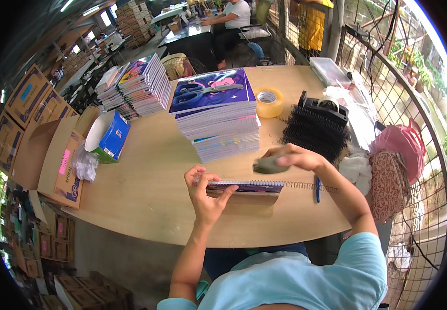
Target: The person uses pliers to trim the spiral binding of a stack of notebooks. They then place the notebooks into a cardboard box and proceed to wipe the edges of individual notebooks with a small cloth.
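My left hand (206, 195) grips the left end of a thin notebook (249, 188) held on edge over the wooden table (146, 191). A metal spiral wire (306, 185) runs along its top edge and sticks out to the right. Just above the notebook's middle, my right hand (293, 156) holds a small dark grey-green object (270, 165), blurred by motion. A blue pen (317, 189) lies right of the notebook.
A tall notebook stack (218, 124) with blue-handled scissors (202, 93) on top stands behind my hands. Tape roll (270, 102), black spiral coils (314, 132), tape dispenser (324, 107), more stacks (138, 88), a white and blue box (107, 137), cardboard cartons (53, 160), bags (391, 170). People sit at far tables.
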`<state>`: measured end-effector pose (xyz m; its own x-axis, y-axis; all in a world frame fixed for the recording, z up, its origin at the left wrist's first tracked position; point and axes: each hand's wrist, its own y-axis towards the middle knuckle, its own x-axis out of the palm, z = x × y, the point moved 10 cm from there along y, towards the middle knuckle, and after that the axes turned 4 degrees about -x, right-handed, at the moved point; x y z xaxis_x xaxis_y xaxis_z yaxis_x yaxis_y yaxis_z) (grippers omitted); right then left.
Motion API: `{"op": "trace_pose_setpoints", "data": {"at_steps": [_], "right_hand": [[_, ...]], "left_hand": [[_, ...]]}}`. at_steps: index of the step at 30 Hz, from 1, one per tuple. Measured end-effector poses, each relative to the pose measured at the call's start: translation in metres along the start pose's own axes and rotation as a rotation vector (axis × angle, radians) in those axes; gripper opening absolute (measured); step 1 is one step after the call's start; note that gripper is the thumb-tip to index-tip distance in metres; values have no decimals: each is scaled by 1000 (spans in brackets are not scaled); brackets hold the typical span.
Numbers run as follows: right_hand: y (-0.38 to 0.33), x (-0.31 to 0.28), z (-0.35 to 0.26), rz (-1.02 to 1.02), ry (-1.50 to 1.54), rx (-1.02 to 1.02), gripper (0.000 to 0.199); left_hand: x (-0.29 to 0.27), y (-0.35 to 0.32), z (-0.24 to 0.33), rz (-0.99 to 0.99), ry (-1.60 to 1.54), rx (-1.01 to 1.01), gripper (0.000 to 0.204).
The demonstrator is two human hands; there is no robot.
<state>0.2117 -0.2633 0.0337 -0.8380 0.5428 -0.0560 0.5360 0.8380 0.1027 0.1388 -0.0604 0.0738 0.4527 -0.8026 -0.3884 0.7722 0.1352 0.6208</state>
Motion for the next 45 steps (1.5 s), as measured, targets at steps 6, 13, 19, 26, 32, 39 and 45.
{"op": "trace_pose_setpoints", "data": {"at_steps": [6,13,19,26,32,39,45], "right_hand": [[1,-15,-4,96,-9,4,58],[11,-15,-1,73,-250,-10,46],[12,-2,1,-24,396,-78,51],[23,3,-7,-52,-247,18,57],[30,14,-14,-111,-312,-14,55],[42,20,-17,-52,-662,135,63],[57,24,-13,-100,-688,124,55]], "left_hand": [[13,-6,9,-15,-10,-18,47],[18,-5,11,-4,-39,-20,47],[21,-9,23,1,-41,7,48],[26,-12,27,26,-68,-15,50],[19,-19,-37,-79,-734,-311,25],[16,-17,-46,-138,-576,-285,22],[10,-7,-43,-132,-521,-238,39]]}}
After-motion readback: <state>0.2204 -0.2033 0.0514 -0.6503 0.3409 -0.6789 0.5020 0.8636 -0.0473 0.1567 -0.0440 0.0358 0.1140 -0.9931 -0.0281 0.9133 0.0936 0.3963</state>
